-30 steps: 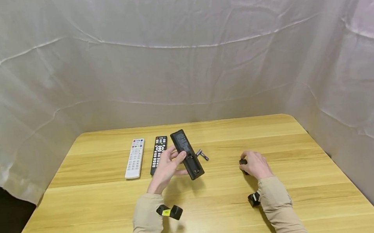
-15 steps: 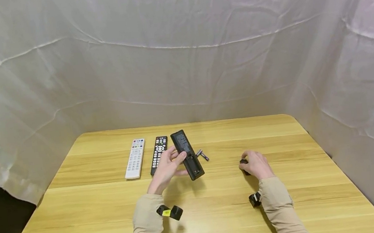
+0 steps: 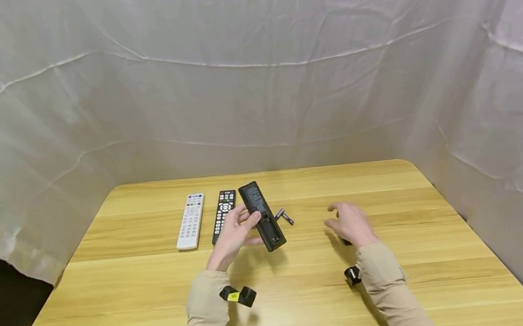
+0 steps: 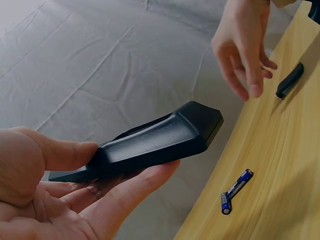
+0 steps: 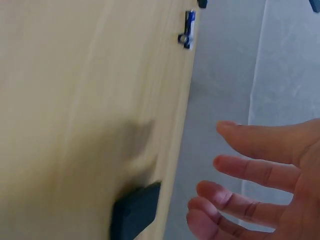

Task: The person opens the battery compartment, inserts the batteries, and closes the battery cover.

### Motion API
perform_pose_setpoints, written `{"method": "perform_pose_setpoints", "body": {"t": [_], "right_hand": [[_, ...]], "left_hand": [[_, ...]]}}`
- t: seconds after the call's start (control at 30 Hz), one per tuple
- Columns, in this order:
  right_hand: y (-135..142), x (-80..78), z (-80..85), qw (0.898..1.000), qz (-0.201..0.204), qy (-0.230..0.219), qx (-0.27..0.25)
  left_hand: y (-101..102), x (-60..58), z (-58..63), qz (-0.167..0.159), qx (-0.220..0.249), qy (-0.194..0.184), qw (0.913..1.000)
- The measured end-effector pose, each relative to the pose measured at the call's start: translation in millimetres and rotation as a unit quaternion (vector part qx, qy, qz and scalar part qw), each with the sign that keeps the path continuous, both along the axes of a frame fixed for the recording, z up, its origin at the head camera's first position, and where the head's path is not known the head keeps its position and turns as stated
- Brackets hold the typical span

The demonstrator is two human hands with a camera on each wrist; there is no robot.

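Observation:
My left hand (image 3: pixel 233 237) holds a black remote control (image 3: pixel 262 216) above the table, thumb on its back and fingers beneath. The remote's back faces up, and its uncovered battery compartment shows no batteries inside. To the right, my right hand (image 3: pixel 350 224) is raised with nothing in it, its fingers apart and loosely bent. Below it on the table lies a small black cover (image 4: pixel 290 80), mostly hidden by the hand in the head view. Two blue-and-silver batteries (image 4: pixel 235 191) lie on the table, one against the other, just past the held remote.
A white remote (image 3: pixel 191 222) lies face up at the left of the table. Beside it is a black remote with white buttons (image 3: pixel 224 212), partly behind my left hand. Grey cloth (image 3: pixel 250 76) hangs around the wooden table (image 3: pixel 110 293).
My right hand has let go of the black cover, lifted and shifted slightly left and away from me. The left hand and its remote stay almost where they were.

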State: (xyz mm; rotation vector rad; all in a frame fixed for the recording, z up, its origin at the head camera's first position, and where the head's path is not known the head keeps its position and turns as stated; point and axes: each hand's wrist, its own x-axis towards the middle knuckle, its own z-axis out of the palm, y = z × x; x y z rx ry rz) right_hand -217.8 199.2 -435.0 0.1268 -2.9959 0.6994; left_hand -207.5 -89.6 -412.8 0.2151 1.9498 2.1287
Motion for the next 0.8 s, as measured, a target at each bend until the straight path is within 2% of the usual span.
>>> {"method": "perform_pose_setpoints", "body": {"t": [0.1,0.4,0.63,0.8], "right_hand": [[-9.9,-5.5,2.7,1.000,0.012,-0.006,0.002],[-37.6,-18.2,5.8,0.997,0.039,-0.060,-0.007],[-47.8,-27.4,6.3,0.996,0.050,-0.073,-0.010],[-58.1,-34.8,6.7,0.995,0.071,-0.072,0.011]], "left_hand": [[-0.2,0.3,-0.1,0.004,0.001,-0.001,1.0000],[-2.1,0.5,0.4,0.007,0.000,-0.001,1.0000],[-4.4,1.3,1.4,0.007,-0.001,0.000,1.0000],[-5.1,2.1,2.1,0.007,-0.004,0.001,1.0000]]}}
